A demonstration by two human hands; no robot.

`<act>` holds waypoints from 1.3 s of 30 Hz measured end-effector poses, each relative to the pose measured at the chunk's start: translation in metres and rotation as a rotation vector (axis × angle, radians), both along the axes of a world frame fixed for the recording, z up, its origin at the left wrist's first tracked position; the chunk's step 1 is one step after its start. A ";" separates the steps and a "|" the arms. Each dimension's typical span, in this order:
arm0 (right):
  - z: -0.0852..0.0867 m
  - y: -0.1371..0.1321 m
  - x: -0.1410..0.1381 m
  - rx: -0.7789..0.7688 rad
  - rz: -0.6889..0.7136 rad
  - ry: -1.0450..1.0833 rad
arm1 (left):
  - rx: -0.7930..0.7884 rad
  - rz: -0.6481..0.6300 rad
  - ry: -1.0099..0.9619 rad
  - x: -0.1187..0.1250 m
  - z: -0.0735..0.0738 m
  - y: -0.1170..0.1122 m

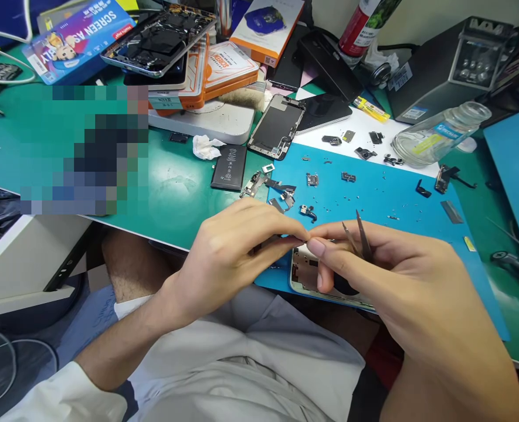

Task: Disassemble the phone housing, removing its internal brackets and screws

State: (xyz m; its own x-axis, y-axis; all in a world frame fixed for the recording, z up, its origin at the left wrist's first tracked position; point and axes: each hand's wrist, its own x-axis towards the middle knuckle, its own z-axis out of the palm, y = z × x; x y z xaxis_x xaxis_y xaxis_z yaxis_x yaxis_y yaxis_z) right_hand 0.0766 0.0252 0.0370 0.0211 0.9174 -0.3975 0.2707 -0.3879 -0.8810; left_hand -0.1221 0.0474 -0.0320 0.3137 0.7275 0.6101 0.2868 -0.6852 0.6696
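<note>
Above an opened phone housing (302, 271), my left hand (230, 252) and my right hand (400, 272) meet fingertip to fingertip. The left thumb and fingers are pressed together in a pinch; whatever lies between them is hidden or too small to name. A pair of tweezers (363, 237) is tucked in my right hand, its two points sticking up and away from me. My right thumb and forefinger also pinch at the meeting point. The housing rests at the near edge of a blue mat (351, 193), partly covered by my right hand.
Tiny screws and phone parts, such as a camera module (312, 179), are scattered over the mat. Beyond it are a battery (229, 168), a phone screen (277, 126) and a tilted glass jar (439, 135). Boxes (230, 67) are stacked at the back. A blurred patch hides the left side.
</note>
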 end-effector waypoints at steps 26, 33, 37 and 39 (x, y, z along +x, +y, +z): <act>-0.007 0.017 0.016 -0.080 0.205 0.087 | -0.013 -0.003 0.023 -0.002 0.001 -0.001; -0.008 0.007 0.024 0.018 0.250 -0.082 | -0.163 0.064 -0.005 -0.017 0.014 -0.015; -0.016 0.005 0.033 0.359 0.188 -0.395 | -0.401 0.200 -0.117 -0.045 0.016 -0.014; -0.019 0.009 0.031 0.514 0.235 -0.557 | -0.511 0.257 -0.174 -0.059 0.019 -0.009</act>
